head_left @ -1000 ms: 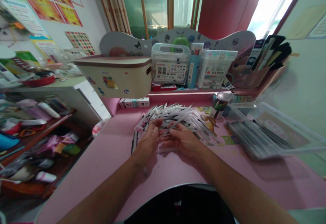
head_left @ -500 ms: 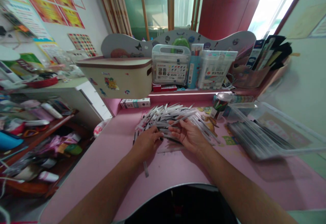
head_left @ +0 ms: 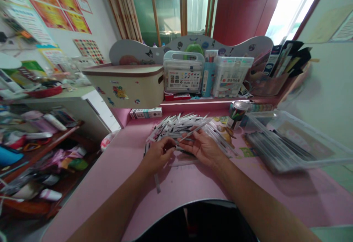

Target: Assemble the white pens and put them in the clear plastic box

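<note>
A loose heap of thin white, clear and black pen-like sticks [head_left: 179,126] lies on the pink desk [head_left: 127,154]. My right hand [head_left: 205,148] is at the heap's near right side, palm turned partly up. Between its thumb and fingers is a slim whitish pen-like stick [head_left: 194,130], slanting up to the right. My left hand [head_left: 158,155] is at the near left of the heap, with fingers and thumb curled toward each other. A small dark bit shows at its fingertips; what it belongs to is unclear. A short clear piece [head_left: 157,183] lies beside my left wrist.
A clear plastic box [head_left: 325,146] with dark and clear sticks stands at the right. Behind it is a jar [head_left: 237,113]. A lidded cream bin [head_left: 127,87] and marker cases [head_left: 183,75] occupy the shelf. A small carton [head_left: 146,112] lies below.
The stick in my right hand has swung to a steeper slant and shows more plainly. My left fingers have shifted slightly, with a wider gap behind the fingertips. The view has tilted a little.
</note>
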The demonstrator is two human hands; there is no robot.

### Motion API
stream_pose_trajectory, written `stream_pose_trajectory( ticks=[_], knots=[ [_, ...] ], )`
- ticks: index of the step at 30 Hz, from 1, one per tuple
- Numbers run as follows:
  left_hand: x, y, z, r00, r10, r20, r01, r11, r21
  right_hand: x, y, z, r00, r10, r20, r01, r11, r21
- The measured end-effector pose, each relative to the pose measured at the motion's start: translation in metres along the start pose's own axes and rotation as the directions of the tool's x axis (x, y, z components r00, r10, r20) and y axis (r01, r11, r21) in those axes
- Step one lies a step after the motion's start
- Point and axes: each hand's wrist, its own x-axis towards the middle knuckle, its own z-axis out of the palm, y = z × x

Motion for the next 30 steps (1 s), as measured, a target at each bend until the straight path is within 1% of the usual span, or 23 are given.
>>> stream_pose_trajectory(
  ticks=[2, 4, 7, 10, 13, 17, 25, 30],
  knots=[
    [0.001, 0.000, 0.002, 0.997, -0.035, -0.067, 0.019, 0.974, -0.225, 0.000, 0.001, 0.000, 1.000, -0.004, -0.004, 0.004, 1.000, -0.012],
    [0.002, 0.001, 0.005, 0.991, -0.091, -0.101, 0.046, 0.923, -0.382, 0.001, 0.001, 0.000, 1.000, -0.008, -0.015, 0.008, 1.000, -0.026],
    [0.002, 0.003, 0.009, 0.977, -0.207, -0.060, 0.136, 0.808, -0.573, 0.001, 0.003, 0.002, 0.999, -0.043, -0.014, 0.042, 0.998, -0.047],
    [0.001, 0.006, 0.010, 0.959, -0.283, -0.023, 0.190, 0.698, -0.691, 0.001, 0.005, 0.004, 0.996, -0.088, -0.007, 0.088, 0.993, -0.078],
    [0.000, 0.006, 0.009, 0.953, -0.303, 0.007, 0.213, 0.654, -0.725, 0.001, 0.006, 0.004, 0.994, -0.106, -0.015, 0.103, 0.988, -0.111],
    [0.000, 0.005, 0.008, 0.963, -0.270, 0.018, 0.200, 0.664, -0.721, 0.000, 0.009, 0.004, 0.995, -0.097, -0.034, 0.091, 0.986, -0.143],
    [0.001, 0.004, 0.017, 0.979, -0.202, 0.022, 0.152, 0.656, -0.739, -0.001, 0.016, 0.008, 0.999, -0.046, -0.024, 0.041, 0.980, -0.195],
    [-0.002, 0.008, 0.014, 0.985, -0.171, 0.006, 0.119, 0.657, -0.745, -0.001, 0.015, 0.006, 1.000, -0.027, -0.004, 0.026, 0.985, -0.171]
  ],
)
